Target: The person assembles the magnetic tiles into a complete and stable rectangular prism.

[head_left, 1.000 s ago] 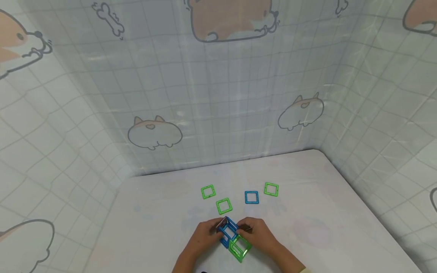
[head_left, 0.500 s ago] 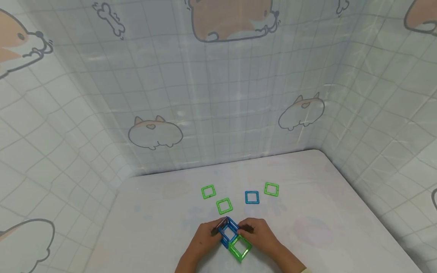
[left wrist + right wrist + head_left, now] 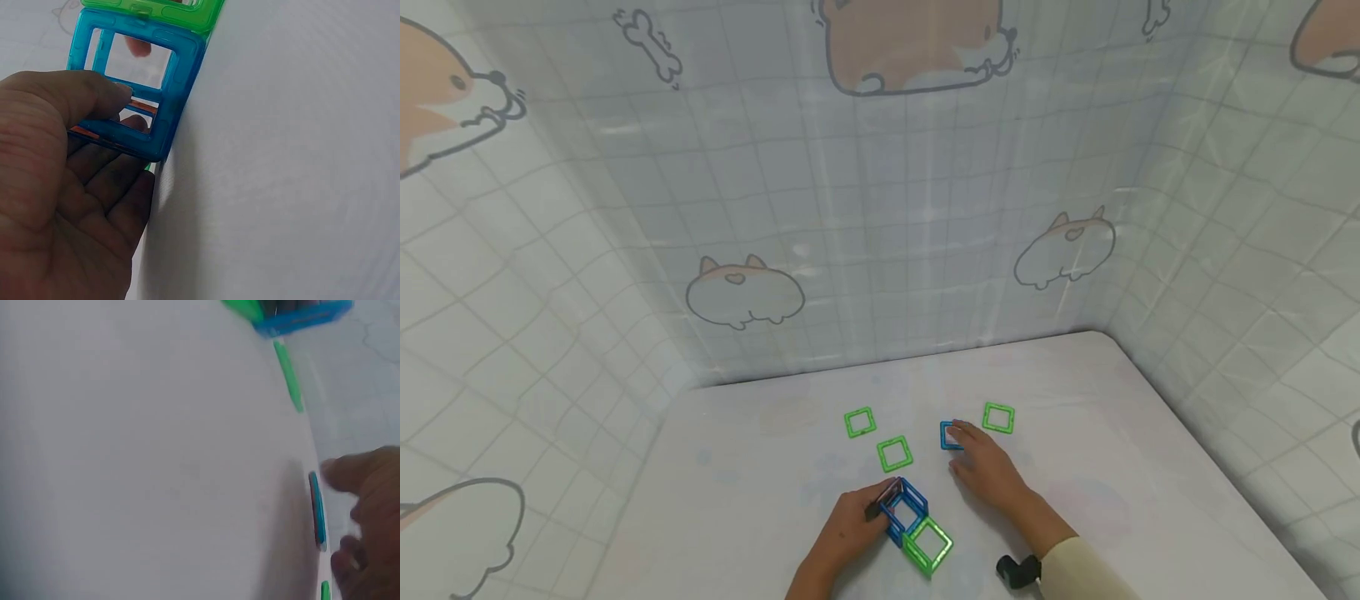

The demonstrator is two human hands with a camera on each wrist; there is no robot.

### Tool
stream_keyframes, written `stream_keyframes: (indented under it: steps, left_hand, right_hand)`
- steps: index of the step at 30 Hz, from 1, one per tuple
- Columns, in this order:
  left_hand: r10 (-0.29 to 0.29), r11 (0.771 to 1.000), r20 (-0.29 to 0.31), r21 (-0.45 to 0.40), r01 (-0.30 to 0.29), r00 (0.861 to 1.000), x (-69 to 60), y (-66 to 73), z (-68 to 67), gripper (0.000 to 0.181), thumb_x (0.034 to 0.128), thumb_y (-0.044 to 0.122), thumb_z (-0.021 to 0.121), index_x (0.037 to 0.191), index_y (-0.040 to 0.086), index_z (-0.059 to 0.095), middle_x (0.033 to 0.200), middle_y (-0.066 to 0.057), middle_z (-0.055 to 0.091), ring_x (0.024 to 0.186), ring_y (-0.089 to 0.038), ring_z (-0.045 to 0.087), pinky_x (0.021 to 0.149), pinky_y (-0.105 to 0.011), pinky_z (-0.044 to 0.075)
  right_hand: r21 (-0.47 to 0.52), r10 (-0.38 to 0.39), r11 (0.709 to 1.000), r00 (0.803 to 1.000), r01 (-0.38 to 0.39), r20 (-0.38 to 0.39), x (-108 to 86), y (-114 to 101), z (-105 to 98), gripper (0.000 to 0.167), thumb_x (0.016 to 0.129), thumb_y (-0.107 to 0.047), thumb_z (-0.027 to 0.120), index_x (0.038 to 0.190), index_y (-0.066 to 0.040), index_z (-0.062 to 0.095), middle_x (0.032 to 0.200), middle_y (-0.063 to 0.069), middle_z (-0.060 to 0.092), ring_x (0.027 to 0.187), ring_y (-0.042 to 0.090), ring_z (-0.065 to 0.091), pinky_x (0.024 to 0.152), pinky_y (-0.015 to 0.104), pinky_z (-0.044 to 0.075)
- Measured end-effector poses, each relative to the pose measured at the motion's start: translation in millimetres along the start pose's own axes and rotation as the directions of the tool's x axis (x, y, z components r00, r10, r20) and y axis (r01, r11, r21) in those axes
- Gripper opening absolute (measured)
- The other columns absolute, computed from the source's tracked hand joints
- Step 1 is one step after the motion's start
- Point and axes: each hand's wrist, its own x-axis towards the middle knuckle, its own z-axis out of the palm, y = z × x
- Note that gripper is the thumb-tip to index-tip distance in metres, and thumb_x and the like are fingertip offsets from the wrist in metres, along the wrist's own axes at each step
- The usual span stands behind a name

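Note:
My left hand (image 3: 848, 527) grips a structure of joined square frames, a blue box part (image 3: 904, 510) with a green part (image 3: 929, 546) attached at its near right. In the left wrist view the thumb of my left hand (image 3: 69, 156) presses on a blue frame (image 3: 169, 94), with fingers behind it. My right hand (image 3: 992, 471) is over a loose blue square (image 3: 947, 446), fingers extended and covering its right part. Seen from the right wrist, my right hand (image 3: 375, 519) is beside the blue square (image 3: 317, 509); whether they touch I cannot tell.
Two loose green squares (image 3: 860, 422) (image 3: 895, 454) lie left of the blue one, and another green square (image 3: 999, 417) lies to its right. A black object (image 3: 1018, 572) is at my right sleeve. A patterned curtain (image 3: 895, 208) stands behind the table's back edge.
My right hand has left the joined structure and moved forward to the loose blue square. My left hand still holds the structure in nearly the same place.

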Motion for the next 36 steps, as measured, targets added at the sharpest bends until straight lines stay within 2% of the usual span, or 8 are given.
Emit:
stream_keyframes:
  steps: [4,9,17,21,25,29,31,36]
  left_hand:
    - [-0.010,1.000,0.006,-0.011,0.010,1.000,0.5,-0.3,0.7,0.055,0.0839,0.012,0.069,0.138,0.019,0.061,0.135,0.001,0.064,0.131,-0.029,0.055,0.109,-0.055,0.044]
    - [-0.020,1.000,0.013,-0.019,0.021,1.000,1.7,-0.6,2.0,0.054,0.0843,0.015,0.070,0.137,0.018,0.061,0.134,0.003,0.064,0.132,-0.027,0.054,0.110,-0.055,0.044]
    - [-0.005,1.000,0.011,-0.004,0.005,1.000,0.4,0.8,1.5,0.051,0.0862,0.020,0.074,0.136,0.015,0.062,0.133,0.000,0.065,0.131,-0.029,0.056,0.108,-0.055,0.045]
    - [-0.011,1.000,0.004,-0.003,0.011,1.000,1.0,-0.2,1.8,0.051,0.0863,0.018,0.074,0.136,0.016,0.063,0.133,0.000,0.065,0.130,-0.029,0.056,0.108,-0.055,0.045]
    - [-0.022,1.000,0.000,-0.010,0.022,1.000,1.9,-1.3,1.8,0.051,0.0860,0.018,0.074,0.136,0.019,0.063,0.134,0.002,0.065,0.131,-0.028,0.056,0.108,-0.055,0.045]
    - [-0.034,0.999,0.006,-0.027,0.034,0.999,1.5,-1.6,1.9,0.052,0.0857,0.019,0.074,0.136,0.019,0.062,0.135,0.001,0.064,0.131,-0.029,0.055,0.108,-0.056,0.044]
    - [-0.038,0.999,0.010,-0.034,0.039,0.999,0.9,-1.7,1.7,0.052,0.0857,0.020,0.073,0.137,0.019,0.062,0.135,0.001,0.064,0.132,-0.030,0.055,0.109,-0.057,0.044]
    - [-0.042,0.999,0.024,-0.030,0.043,0.999,-0.9,-1.5,0.6,0.053,0.0864,0.022,0.073,0.138,0.019,0.061,0.137,0.001,0.063,0.133,-0.030,0.053,0.110,-0.058,0.042]
  right_hand:
    - [-0.048,0.065,0.997,0.993,-0.061,0.094,9.2,5.5,0.1,0.066,0.092,-0.030,0.072,0.150,-0.014,0.045,0.161,0.007,0.034,0.150,0.031,0.028,0.119,0.050,0.033]
    - [-0.056,0.081,0.996,0.990,-0.075,0.118,12.2,7.3,0.8,0.061,0.095,-0.031,0.068,0.148,-0.011,0.047,0.159,0.009,0.037,0.149,0.031,0.030,0.119,0.050,0.033]
    - [-0.072,0.090,0.994,0.994,-0.085,0.065,10.0,4.7,1.1,0.048,0.090,-0.033,0.074,0.132,-0.011,0.063,0.141,0.008,0.058,0.136,0.029,0.050,0.113,0.047,0.042]
    - [-0.071,0.105,0.992,0.994,-0.102,0.039,5.6,2.9,0.4,0.039,0.092,-0.038,0.071,0.122,-0.013,0.069,0.130,0.007,0.066,0.127,0.029,0.057,0.109,0.047,0.047]
    - [-0.082,0.091,0.992,0.995,-0.094,-0.032,2.1,-0.3,-3.9,0.028,0.095,-0.038,0.067,0.108,-0.014,0.073,0.104,0.002,0.074,0.100,0.021,0.069,0.090,0.042,0.058]
    - [-0.052,0.062,0.996,0.989,-0.069,-0.133,-2.5,-1.8,-8.7,0.019,0.095,-0.032,0.069,0.097,-0.014,0.074,0.086,-0.004,0.074,0.075,0.012,0.066,0.072,0.034,0.060]
    - [-0.042,0.051,0.997,0.984,-0.059,-0.172,-5.4,-1.0,-10.2,0.016,0.095,-0.028,0.070,0.099,-0.013,0.075,0.089,-0.003,0.075,0.079,0.013,0.068,0.074,0.035,0.061]
    - [-0.035,0.042,0.998,0.975,-0.051,-0.219,-11.9,1.6,-12.6,0.021,0.096,-0.018,0.068,0.113,-0.009,0.074,0.107,0.004,0.076,0.100,0.023,0.072,0.084,0.040,0.061]
